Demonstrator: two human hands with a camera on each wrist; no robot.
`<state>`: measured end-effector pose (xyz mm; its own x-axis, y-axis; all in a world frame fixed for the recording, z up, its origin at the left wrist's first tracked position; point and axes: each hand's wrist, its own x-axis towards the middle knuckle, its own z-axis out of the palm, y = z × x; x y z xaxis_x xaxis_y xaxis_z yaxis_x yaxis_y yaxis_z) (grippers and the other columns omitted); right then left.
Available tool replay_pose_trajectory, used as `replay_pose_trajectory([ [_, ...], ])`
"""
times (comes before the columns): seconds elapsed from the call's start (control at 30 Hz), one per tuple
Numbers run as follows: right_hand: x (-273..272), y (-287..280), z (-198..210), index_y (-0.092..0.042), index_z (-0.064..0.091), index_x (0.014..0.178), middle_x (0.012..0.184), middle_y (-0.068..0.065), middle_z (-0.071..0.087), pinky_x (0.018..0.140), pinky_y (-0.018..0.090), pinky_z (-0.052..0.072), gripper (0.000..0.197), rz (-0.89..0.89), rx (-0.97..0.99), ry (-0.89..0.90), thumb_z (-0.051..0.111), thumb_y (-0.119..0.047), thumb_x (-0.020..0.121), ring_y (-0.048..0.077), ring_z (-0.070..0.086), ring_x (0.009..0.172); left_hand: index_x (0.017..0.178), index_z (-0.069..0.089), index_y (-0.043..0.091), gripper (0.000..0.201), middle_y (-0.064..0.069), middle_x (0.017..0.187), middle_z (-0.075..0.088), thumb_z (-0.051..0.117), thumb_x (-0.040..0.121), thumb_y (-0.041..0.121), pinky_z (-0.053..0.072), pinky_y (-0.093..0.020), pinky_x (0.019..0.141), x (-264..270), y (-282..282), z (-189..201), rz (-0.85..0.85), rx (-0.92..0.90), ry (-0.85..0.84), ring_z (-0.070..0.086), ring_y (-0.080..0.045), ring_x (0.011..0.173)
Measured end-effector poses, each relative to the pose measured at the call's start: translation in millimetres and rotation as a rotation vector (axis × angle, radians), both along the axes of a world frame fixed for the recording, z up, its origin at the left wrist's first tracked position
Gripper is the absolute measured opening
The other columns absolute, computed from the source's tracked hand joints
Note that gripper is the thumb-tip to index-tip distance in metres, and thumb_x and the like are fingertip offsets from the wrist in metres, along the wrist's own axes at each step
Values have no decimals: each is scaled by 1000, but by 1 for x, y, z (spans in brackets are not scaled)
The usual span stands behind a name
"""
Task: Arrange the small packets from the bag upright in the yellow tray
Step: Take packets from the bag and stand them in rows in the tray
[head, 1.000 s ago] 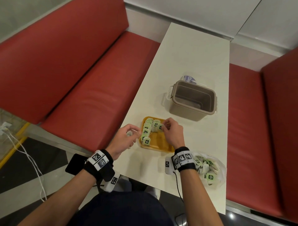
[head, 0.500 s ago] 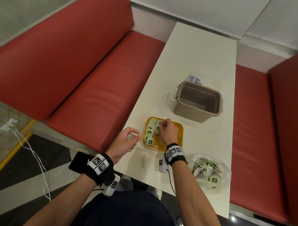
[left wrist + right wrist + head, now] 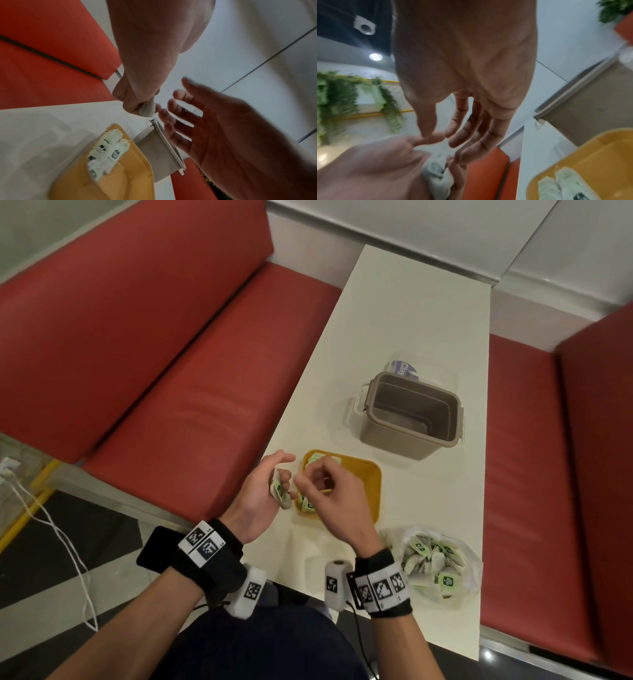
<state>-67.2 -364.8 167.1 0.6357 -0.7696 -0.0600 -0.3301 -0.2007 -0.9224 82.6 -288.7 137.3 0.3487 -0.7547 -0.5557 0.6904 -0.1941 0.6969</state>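
The yellow tray (image 3: 361, 486) sits on the white table with a row of pale green packets (image 3: 306, 503) standing along its left side, partly hidden by my hands. My left hand (image 3: 282, 478) hovers just left of the tray and grips a few small packets (image 3: 279, 493) in its curled fingers; the left wrist view shows one packet (image 3: 148, 110) at its fingertips. My right hand (image 3: 308, 481) is over the tray's left edge, empty, with its relaxed fingers (image 3: 462, 129) reaching toward the packets in the left hand (image 3: 436, 174). The clear bag (image 3: 433, 563) of packets lies at the near right.
An open grey-brown bin (image 3: 411, 412) stands behind the tray, with a clear packaged item (image 3: 402, 369) behind it. Red bench seats (image 3: 188, 405) flank the narrow table. The table's near edge is just below my wrists.
My right hand has left the row of packets in the tray and moved left to my left hand. My left hand has risen and turned with its packets toward it.
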Motion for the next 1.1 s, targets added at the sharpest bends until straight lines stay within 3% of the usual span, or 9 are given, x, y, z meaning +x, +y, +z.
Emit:
replay_pose_trajectory([
  [0.17,6,13,-9,-32,61,95,87,-12,64,71,39,56,25,84,-195,86,83,-43,91,14,63,86,128,65,17,34,1,79,43,59,105,42,46,-33,70,-2,-7,10,-21,-22,82,51,-17,72],
  [0.27,9,11,-15,-29,66,96,85,-14,66,73,43,56,14,66,-223,88,80,-32,95,13,64,88,133,63,15,35,0,81,43,61,104,35,45,-33,72,-7,-11,14,-7,-29,51,55,-17,70],
  [0.43,3,6,-7,-25,73,95,88,-15,75,72,25,57,7,-36,-118,-5,77,-23,99,9,71,91,126,65,14,25,1,78,43,60,107,29,42,-36,75,-5,-13,8,67,8,-44,46,-17,69],
  [0.5,-1,1,-1,-24,76,97,94,-12,77,81,31,60,5,-96,-24,-82,78,-21,100,11,73,95,118,67,14,24,3,75,43,56,109,34,46,-36,78,1,-11,6,75,30,-66,46,-14,69],
  [0.6,-6,-8,8,-21,77,103,103,-3,79,95,50,59,2,-104,93,-179,77,-19,101,21,73,102,97,70,20,37,3,74,45,52,109,50,37,-33,71,7,-5,11,-113,41,-96,43,-11,67],
  [0.73,-7,-16,14,-20,76,109,109,1,76,93,63,57,7,-7,114,-184,74,-25,105,26,73,105,104,68,20,50,-2,79,51,47,106,66,26,-33,65,11,3,21,-434,-19,-28,37,-13,66],
  [0.87,-12,-19,21,-22,74,112,114,0,75,98,62,54,8,50,98,-165,68,-26,109,24,70,113,107,72,15,30,-1,83,52,54,110,39,27,-26,60,10,4,32,-416,-144,-28,35,-10,67],
  [0.97,-12,-15,24,-20,73,117,113,2,74,97,63,57,15,-42,181,-202,62,-29,112,25,71,104,116,71,9,21,-2,93,56,65,106,27,35,-21,62,10,4,30,-316,-162,-88,41,-10,73],
  [1.1,-8,-7,27,-21,69,99,97,8,74,86,65,60,40,-129,258,-157,66,-60,102,34,72,93,123,68,2,28,-5,93,54,71,102,20,36,-21,61,5,3,28,-196,-174,-230,44,-10,71],
])
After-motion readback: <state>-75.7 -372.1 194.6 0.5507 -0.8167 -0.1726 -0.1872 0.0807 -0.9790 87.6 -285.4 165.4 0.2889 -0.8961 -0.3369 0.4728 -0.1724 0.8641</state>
